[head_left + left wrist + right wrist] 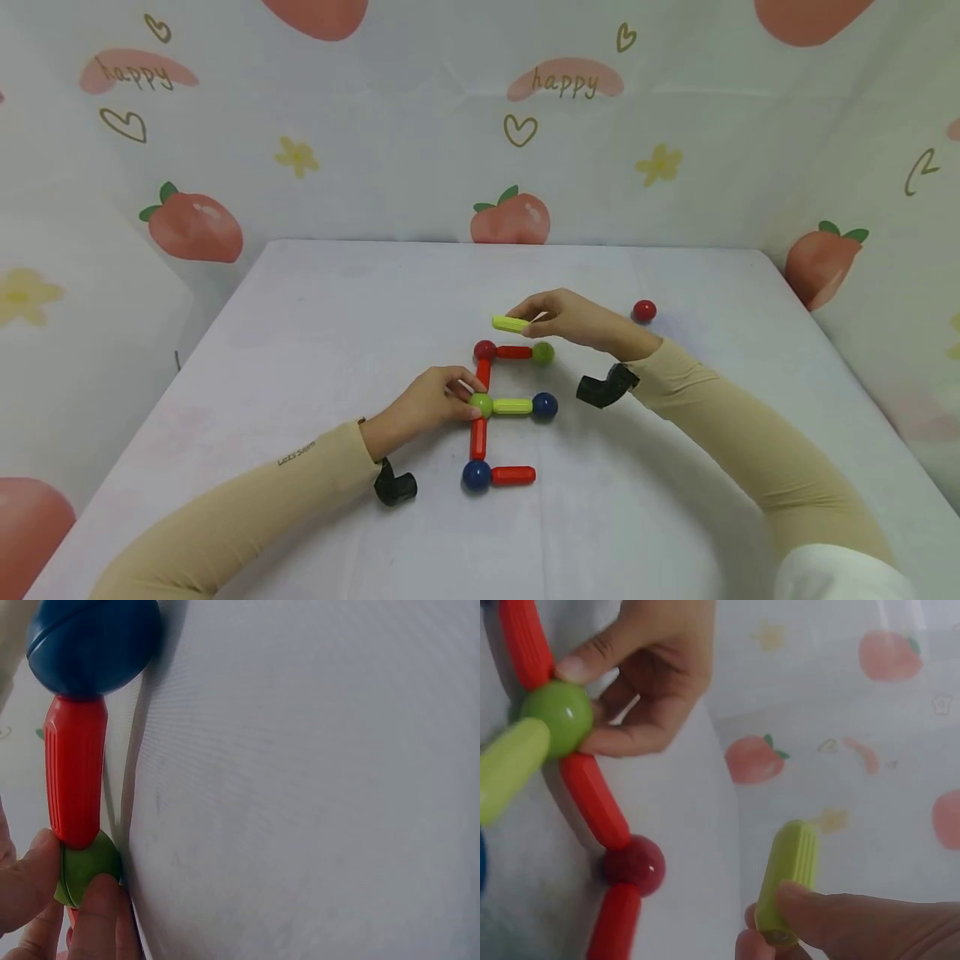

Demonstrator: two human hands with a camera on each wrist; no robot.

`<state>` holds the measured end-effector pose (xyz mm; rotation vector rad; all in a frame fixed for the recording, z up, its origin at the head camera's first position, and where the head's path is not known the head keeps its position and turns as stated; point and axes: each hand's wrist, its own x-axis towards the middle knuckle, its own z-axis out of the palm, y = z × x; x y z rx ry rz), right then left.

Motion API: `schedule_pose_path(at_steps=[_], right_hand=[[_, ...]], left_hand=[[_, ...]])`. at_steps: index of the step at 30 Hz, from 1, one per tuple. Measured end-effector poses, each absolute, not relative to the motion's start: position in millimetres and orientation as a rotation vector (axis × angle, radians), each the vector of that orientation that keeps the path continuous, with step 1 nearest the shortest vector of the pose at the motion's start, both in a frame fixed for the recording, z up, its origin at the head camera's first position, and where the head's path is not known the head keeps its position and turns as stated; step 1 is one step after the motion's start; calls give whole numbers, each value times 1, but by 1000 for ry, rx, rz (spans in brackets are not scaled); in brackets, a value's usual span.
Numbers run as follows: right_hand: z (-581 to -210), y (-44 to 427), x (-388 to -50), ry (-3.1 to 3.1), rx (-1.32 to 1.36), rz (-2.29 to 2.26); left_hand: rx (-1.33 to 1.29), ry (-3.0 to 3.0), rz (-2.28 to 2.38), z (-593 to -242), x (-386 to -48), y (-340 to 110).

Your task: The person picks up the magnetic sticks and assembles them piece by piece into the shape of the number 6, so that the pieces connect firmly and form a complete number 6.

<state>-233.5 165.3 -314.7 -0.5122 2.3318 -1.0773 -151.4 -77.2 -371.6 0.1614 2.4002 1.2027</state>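
Observation:
My left hand pinches the green ball in the middle of a joined frame of balls and sticks lying on the table. Between the thumb and fingers of my right hand is a yellow-green stick, held above the frame's far end. Red sticks link that green ball to a red ball and to a blue ball. Off the middle ball runs another yellow-green stick, ending in a second blue ball. A red stick joins the red ball to another green ball.
A loose red ball lies toward the back right of the white-covered table. From the near blue ball a red stick points right with its end bare. Behind the table hangs a printed curtain. Black wrist cameras sit under both wrists.

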Motion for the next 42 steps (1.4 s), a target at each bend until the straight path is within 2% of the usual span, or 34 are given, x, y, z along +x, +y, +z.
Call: schedule_pose_path(at_steps=[24,42], right_hand=[[-345,211,-161,2175,-376,-1296],[-364,225,-134,2042,-402,-1432]], left_hand=[[146,2398,1204,-372,-152,-77],[147,2401,1210,-372,-152,-77]])
